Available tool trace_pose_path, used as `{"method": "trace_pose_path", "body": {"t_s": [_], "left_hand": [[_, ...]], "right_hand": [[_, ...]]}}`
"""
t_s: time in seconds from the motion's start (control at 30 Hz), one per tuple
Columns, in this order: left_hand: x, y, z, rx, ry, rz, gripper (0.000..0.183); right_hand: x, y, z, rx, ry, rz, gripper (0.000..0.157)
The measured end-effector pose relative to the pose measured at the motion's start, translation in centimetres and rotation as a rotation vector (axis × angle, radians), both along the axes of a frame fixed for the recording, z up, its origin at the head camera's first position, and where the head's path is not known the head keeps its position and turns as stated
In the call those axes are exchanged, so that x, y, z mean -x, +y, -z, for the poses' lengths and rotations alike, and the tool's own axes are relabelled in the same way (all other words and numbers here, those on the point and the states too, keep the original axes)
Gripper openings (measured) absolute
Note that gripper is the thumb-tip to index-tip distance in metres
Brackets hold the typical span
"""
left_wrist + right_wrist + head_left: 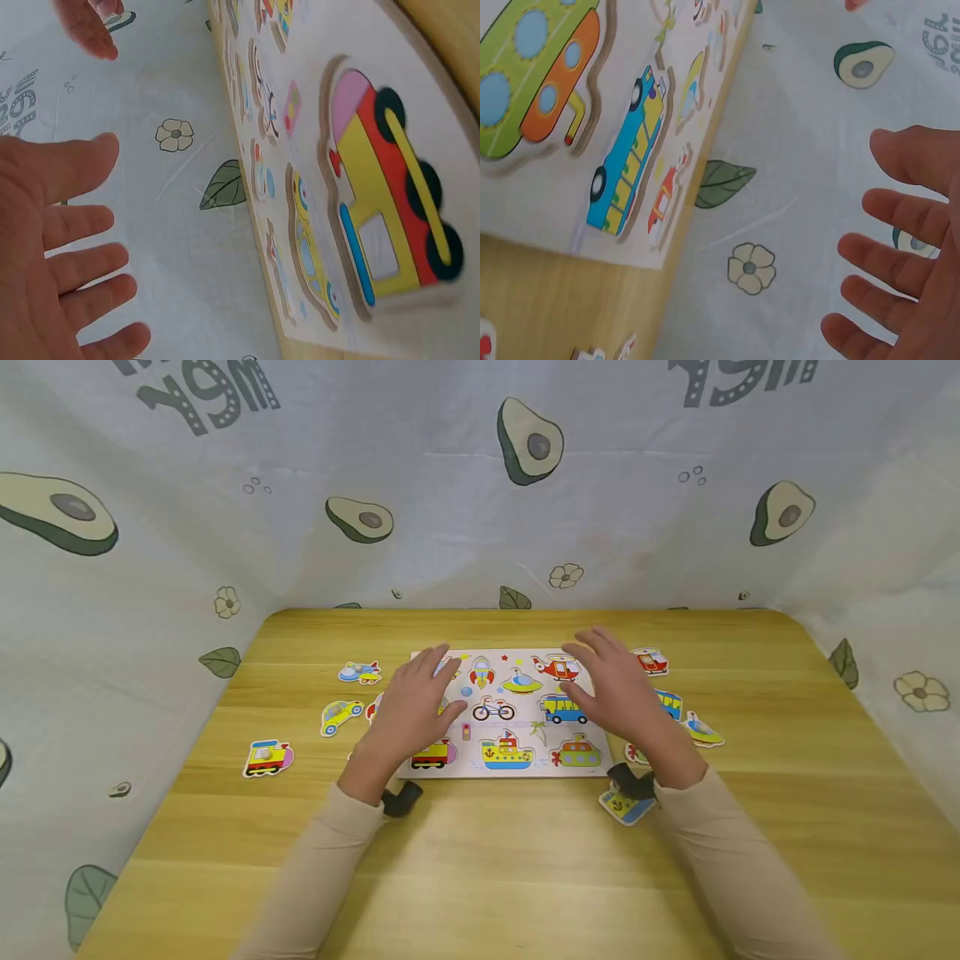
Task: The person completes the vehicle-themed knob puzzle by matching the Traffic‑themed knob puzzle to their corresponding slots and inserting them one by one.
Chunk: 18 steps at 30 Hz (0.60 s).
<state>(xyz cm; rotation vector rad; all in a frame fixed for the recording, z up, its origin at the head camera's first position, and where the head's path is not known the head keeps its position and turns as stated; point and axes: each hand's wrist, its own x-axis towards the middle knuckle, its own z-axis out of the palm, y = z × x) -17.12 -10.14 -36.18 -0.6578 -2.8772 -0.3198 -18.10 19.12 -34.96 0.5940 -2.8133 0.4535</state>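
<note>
A white puzzle board (472,766) printed with coloured vehicles lies in the middle of the wooden table (525,868). My left hand (411,695) hangs over the board's left part, fingers straight and spread, holding nothing. My right hand (611,681) hangs over the right part, also flat and empty. In the left wrist view my open left hand (60,247) faces the board's train picture (390,202) with a gap between them. In the right wrist view my right hand (907,255) is spread beside the board's blue bus (626,176) and green submarine (532,67).
Loose vehicle pieces lie around the board: a plane (358,672), a yellow car (341,714) and a train (267,757) on the left, a red helicopter (651,661), a bus (670,703) and others on the right. An avocado-print cloth (480,510) walls the table.
</note>
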Motion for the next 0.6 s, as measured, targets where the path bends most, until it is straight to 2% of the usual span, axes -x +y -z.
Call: {"method": "trace_pose_path", "body": {"t_s": [0.1, 0.17, 0.33, 0.47, 0.6], "left_hand": [[-0.5, -1.6, 0.0, -0.030, -0.051, 0.091, 0.058], [-0.8, -2.7, 0.0, -0.033, -0.112, 0.123, 0.058], [-1.1, -4.5, 0.2, 0.040, -0.242, 0.139, 0.064], [-0.8, -5.2, 0.6, 0.114, -0.314, 0.143, 0.073], [-0.4, -5.6, 1.1, 0.153, -0.375, 0.162, 0.083]], "right_hand": [[-0.8, 1.4, -0.1, 0.045, 0.038, -0.055, 0.043], [-1.3, 2.2, -0.2, 0.058, 0.042, -0.087, 0.039], [-2.0, 4.2, -0.2, 0.015, -0.002, -0.108, 0.036], [-2.1, 5.4, 0.1, -0.013, -0.038, -0.109, 0.034], [-2.0, 6.1, 0.6, -0.017, -0.028, -0.121, 0.033]]}}
